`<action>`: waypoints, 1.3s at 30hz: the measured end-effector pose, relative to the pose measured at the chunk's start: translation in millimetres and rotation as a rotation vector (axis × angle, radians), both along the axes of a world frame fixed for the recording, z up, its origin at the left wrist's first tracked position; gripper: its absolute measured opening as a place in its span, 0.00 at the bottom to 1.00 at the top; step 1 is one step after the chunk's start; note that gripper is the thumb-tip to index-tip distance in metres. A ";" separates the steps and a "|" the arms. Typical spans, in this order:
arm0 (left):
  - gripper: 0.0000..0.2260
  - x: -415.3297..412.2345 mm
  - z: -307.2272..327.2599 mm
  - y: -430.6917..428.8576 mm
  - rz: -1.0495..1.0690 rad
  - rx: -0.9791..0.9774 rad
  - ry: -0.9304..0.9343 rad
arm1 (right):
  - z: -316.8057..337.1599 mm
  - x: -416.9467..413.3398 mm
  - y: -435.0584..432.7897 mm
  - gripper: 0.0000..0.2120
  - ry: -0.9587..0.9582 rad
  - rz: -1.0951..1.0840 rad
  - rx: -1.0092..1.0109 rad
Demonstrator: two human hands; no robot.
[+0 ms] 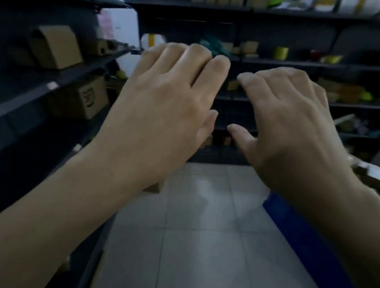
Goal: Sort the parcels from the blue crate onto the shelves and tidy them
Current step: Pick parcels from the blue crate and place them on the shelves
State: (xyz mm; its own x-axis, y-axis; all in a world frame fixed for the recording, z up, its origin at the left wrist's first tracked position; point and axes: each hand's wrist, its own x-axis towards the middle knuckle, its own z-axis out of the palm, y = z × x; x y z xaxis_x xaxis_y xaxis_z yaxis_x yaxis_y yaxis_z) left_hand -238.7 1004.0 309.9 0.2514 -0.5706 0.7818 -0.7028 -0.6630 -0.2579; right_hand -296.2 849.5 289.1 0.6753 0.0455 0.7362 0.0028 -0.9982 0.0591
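Note:
My left hand (165, 96) and my right hand (286, 119) are both raised in mid-air in front of me, backs up, fingers loosely bent, holding nothing. They hover side by side, a small gap between them, in front of the dark far shelves (282, 62). The blue crate (308, 246) shows as a blue edge low on the right, under my right forearm; its contents are hidden. Brown cardboard parcels (55, 45) sit on the left shelf unit (60, 76). The picture is blurred.
A tiled floor (200, 235) runs between the left shelves and the crate. The far shelves hold brown boxes, yellow-green bags and a teal bag (211, 44). A small brown box (156, 187) lies on the floor beneath my left wrist.

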 end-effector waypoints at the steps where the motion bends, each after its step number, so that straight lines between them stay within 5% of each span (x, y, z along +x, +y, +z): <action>1: 0.22 5.8 -0.1 -21.5 -0.034 0.021 0.010 | -1.6 0.5 -21.3 0.28 0.000 -0.033 0.006; 19: 0.23 111.3 -30.6 -355.8 -0.730 0.075 0.160 | -31.6 12.2 -285.3 0.26 0.074 -0.742 0.127; 32: 0.21 128.8 -56.6 -534.0 -0.991 0.128 0.277 | -52.2 -6.7 -411.1 0.25 0.082 -1.162 0.218; 39: 0.21 80.6 -80.5 -640.0 -1.028 0.169 0.297 | -71.2 -54.3 -510.2 0.25 0.129 -1.204 0.303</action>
State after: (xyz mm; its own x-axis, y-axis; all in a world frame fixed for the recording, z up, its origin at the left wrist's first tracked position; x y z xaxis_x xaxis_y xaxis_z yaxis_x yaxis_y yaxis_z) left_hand -158.1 364.1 229.4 -0.2420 -0.7111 0.6602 -0.9516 0.3069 -0.0182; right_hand -350.5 339.3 217.8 0.2383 -0.8112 0.5341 -0.9330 -0.3438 -0.1060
